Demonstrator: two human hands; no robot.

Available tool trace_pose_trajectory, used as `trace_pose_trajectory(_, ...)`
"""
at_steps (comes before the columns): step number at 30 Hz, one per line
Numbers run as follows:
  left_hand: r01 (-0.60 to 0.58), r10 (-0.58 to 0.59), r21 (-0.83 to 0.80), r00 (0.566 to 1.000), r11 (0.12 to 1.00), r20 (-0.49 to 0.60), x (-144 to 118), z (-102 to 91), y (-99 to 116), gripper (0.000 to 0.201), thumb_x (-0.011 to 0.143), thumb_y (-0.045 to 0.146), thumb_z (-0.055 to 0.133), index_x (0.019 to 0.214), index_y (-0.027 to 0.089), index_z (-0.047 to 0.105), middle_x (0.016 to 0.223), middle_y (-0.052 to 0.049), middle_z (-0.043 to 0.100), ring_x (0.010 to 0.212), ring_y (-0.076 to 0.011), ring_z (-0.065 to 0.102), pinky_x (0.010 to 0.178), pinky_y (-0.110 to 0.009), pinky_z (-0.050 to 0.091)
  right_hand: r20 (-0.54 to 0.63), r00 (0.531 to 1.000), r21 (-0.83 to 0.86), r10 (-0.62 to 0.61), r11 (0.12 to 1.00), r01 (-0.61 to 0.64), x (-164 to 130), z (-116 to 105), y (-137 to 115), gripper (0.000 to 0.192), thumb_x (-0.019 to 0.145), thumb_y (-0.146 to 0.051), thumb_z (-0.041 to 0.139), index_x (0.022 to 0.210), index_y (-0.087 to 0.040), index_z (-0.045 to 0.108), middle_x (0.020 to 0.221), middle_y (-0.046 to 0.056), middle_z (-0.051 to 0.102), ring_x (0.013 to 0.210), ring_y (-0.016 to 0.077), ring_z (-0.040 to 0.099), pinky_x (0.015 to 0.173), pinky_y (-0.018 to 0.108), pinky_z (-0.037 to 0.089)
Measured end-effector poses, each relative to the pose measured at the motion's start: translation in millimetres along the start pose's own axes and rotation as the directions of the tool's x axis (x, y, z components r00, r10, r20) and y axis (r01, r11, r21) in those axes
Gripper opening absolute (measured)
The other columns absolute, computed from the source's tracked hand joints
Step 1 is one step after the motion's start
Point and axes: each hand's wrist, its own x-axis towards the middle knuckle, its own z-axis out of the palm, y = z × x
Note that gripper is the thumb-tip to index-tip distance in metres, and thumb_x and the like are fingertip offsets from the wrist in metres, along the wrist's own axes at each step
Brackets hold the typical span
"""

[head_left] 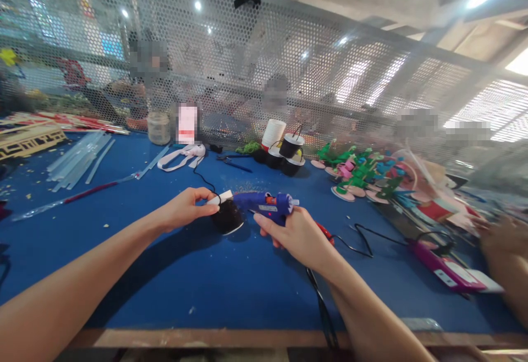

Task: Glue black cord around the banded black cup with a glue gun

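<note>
My left hand [190,208] is closed, with thumb and fingertips pinching a small white piece [225,195] at the upper end of a black cup [226,218]. The cup is tilted over the blue table, its pale rim facing down and to the right. A thin black cord [203,176] curves up from it. In my right hand [295,232] is a blue hot glue gun [264,203], fingers wrapped round its handle. Its front end points left and reaches the top of the cup; I cannot tell whether the nozzle touches.
Glue sticks [78,158] and a white strap [181,157] lie left. Black cups [292,146] and pliers [235,163] are behind. Green craft figures [358,172] and a purple power strip [447,268] stand right, near another person's hand [505,241]. Mesh [231,65] closes the back.
</note>
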Motion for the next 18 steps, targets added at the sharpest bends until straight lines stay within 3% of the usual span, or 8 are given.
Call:
trace_pose_trajectory(8, 0.003, -0.003, 0.034, 1.000, 0.999, -0.007, 0.6, -0.8, -1.2, 0.020, 0.067, 0.034, 0.052, 0.068, 0.015, 0.055, 0.075, 0.000, 0.058, 0.071, -0.0154, 0.050, 0.067, -0.025, 0.036, 0.032, 0.999, 0.030, -0.006, 1.000, 0.005, -1.1, -0.4, -0.7, 0.025, 0.073, -0.037, 0.050, 0.060, -0.016, 0.054, 0.053, 0.000, 0.058, 0.037, 0.0079, 0.048, 0.038, 0.019, 0.041)
trace_pose_trajectory(18, -0.036, 0.034, 0.024, 0.997, 0.999, 0.072, 0.9, -4.8, -0.1, 0.020, 0.069, 0.034, 0.050, 0.067, 0.014, 0.053, 0.075, 0.000, 0.055, 0.071, -0.0140, 0.048, 0.067, -0.023, 0.035, 0.036, 0.999, 0.064, -0.007, 0.998, 0.005, 1.3, -3.6, 2.8, 0.025, 0.073, -0.038, 0.050, 0.062, -0.016, 0.053, 0.054, 0.000, 0.058, 0.037, 0.0074, 0.048, 0.037, 0.018, 0.041)
